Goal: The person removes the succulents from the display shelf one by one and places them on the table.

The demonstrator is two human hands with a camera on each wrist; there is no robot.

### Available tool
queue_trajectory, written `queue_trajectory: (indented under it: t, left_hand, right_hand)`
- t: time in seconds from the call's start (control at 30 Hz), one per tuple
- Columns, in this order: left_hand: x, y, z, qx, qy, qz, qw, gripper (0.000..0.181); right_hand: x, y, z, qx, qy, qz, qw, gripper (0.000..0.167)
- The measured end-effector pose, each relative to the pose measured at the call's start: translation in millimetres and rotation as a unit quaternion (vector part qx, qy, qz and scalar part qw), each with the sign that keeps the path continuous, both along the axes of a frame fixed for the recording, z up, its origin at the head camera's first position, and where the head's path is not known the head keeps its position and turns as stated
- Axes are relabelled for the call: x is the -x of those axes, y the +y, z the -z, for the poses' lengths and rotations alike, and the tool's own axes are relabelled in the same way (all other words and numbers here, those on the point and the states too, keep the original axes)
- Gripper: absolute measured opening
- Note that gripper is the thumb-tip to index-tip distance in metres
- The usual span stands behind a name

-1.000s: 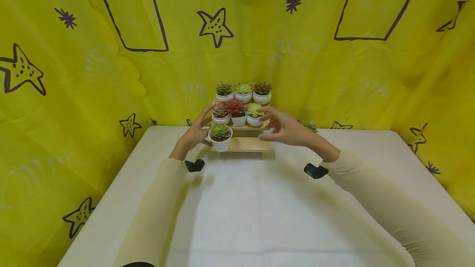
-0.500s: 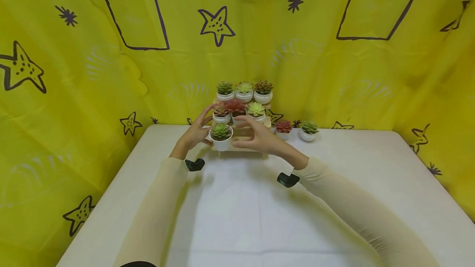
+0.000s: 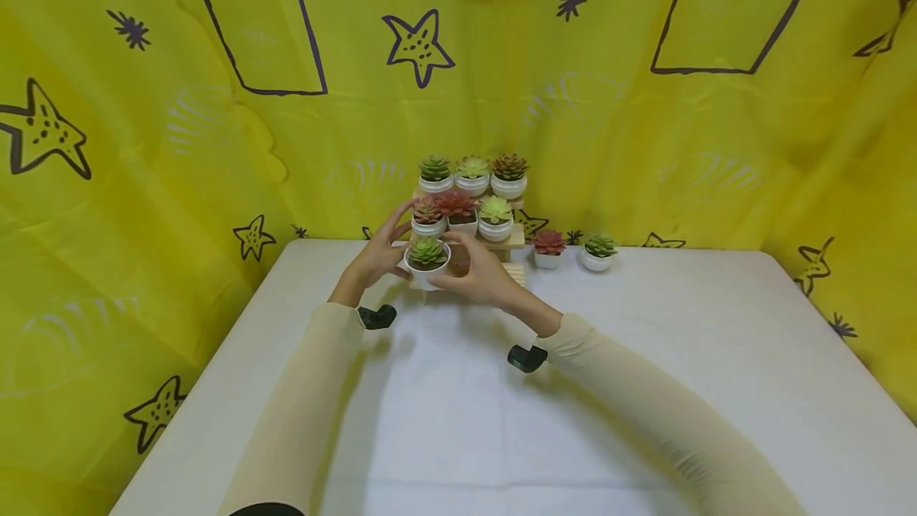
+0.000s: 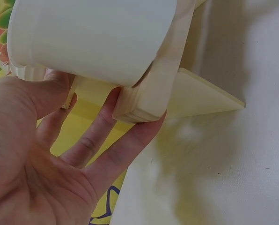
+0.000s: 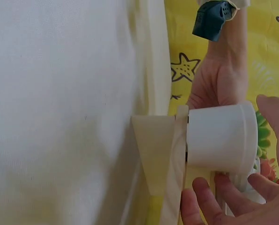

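A green potted succulent (image 3: 427, 253) in a white pot stands at the left end of the lowest step of a wooden tiered stand (image 3: 514, 239). My left hand (image 3: 374, 261) is at that end; in the left wrist view its straight fingers touch the end of the plank (image 4: 151, 96), below the white pot (image 4: 92, 37). From the right, my right hand (image 3: 481, 273) reaches around the pot with thumb and fingers spread. In the right wrist view, fingertips (image 5: 202, 185) lie close beside the pot (image 5: 219, 138); whether they touch it is unclear.
Several potted succulents fill the middle and top steps, including a red one (image 3: 456, 204) and a dark one (image 3: 509, 170). Right of the stand, a red succulent (image 3: 548, 245) and a green succulent (image 3: 598, 252) stand on the white table (image 3: 444, 420). Behind hangs a yellow curtain (image 3: 344, 134).
My right hand has moved left across the lowest step to the green succulent, uncovering the light-green one and the two on the table. The left hand has stayed in place.
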State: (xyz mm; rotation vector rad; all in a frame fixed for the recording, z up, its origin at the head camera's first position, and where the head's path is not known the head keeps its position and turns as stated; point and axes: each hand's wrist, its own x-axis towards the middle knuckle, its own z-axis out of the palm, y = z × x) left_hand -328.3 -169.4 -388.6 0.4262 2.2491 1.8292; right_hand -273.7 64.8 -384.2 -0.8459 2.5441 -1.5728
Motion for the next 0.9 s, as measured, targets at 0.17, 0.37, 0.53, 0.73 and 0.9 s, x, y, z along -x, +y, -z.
queue_trajectory:
  t: [0.17, 0.37, 0.53, 0.73, 0.9]
  left_hand:
    - [-1.1, -0.1, -0.1, 0.003, 0.0, -0.002, 1.0, 0.082]
    - [-1.0, -0.4, -0.4, 0.012, 0.006, -0.001, 0.9999, 0.081]
    - [-0.6, -0.5, 0.3, 0.012, 0.003, -0.003, 0.9999, 0.081]
    - [-0.3, -0.3, 0.9, 0.011, 0.003, -0.004, 0.9999, 0.081]
    - [-1.0, -0.8, 0.6, 0.01, 0.003, -0.004, 0.9999, 0.081]
  right_hand:
    - [-1.3, -7.1, 2.1, 0.005, -0.009, 0.025, 0.9996, 0.073]
    - [-1.4, -11.0, 3.1, -0.01, -0.014, 0.051, 0.9986, 0.073]
    - [-2.7, -12.8, 2.2, -0.026, -0.01, 0.061, 0.9978, 0.072]
    - [-3.6, -13.4, 0.8, -0.029, -0.023, 0.062, 0.9974, 0.071]
    - [-3.5, -13.7, 0.4, -0.031, -0.031, 0.061, 0.9972, 0.071]
